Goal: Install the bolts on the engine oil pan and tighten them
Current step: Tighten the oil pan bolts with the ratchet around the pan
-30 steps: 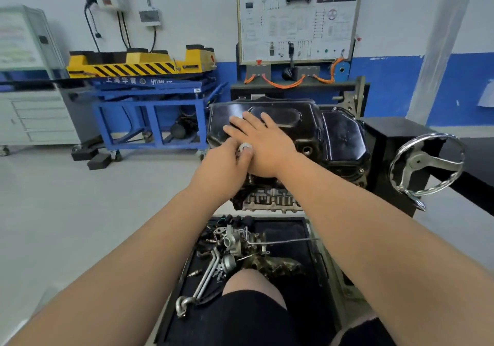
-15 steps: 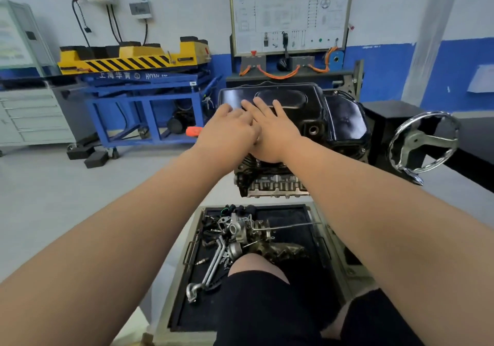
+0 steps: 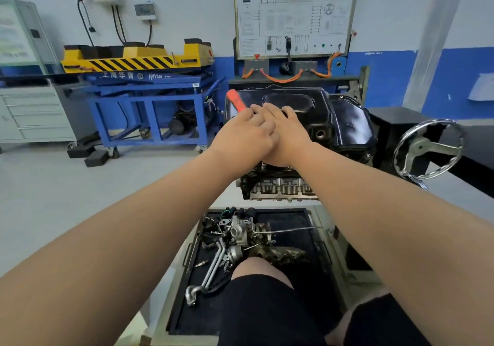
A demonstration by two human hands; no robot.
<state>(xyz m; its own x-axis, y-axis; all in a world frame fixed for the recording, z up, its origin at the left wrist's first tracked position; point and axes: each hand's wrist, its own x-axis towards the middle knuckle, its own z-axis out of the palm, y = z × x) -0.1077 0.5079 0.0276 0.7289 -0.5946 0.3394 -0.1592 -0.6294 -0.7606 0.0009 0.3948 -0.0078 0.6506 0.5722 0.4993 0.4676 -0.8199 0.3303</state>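
The black engine oil pan (image 3: 323, 110) sits on top of the upturned engine block (image 3: 278, 188) straight ahead. My left hand (image 3: 242, 142) grips a wrench by its orange handle (image 3: 236, 101), which sticks out up and to the left over the pan's left edge. My right hand (image 3: 292, 137) lies flat on the pan's near part, fingers straight, tucked against the left hand. The tool's head and the bolt under it are hidden beneath both hands. A bolt hole (image 3: 319, 133) shows just right of my right hand.
A black tray (image 3: 291, 218) below the engine holds loose metal parts and pipes (image 3: 235, 241). My knees (image 3: 260, 270) are over it. A chrome handwheel (image 3: 427, 150) stands at the right, a blue cart (image 3: 149, 97) with a yellow lift at the left, a wiring board (image 3: 294, 14) behind.
Both hands have moved further onto the pan. The orange handle has swung from low at the left up to above my left hand. The silver tool head seen earlier is now covered.
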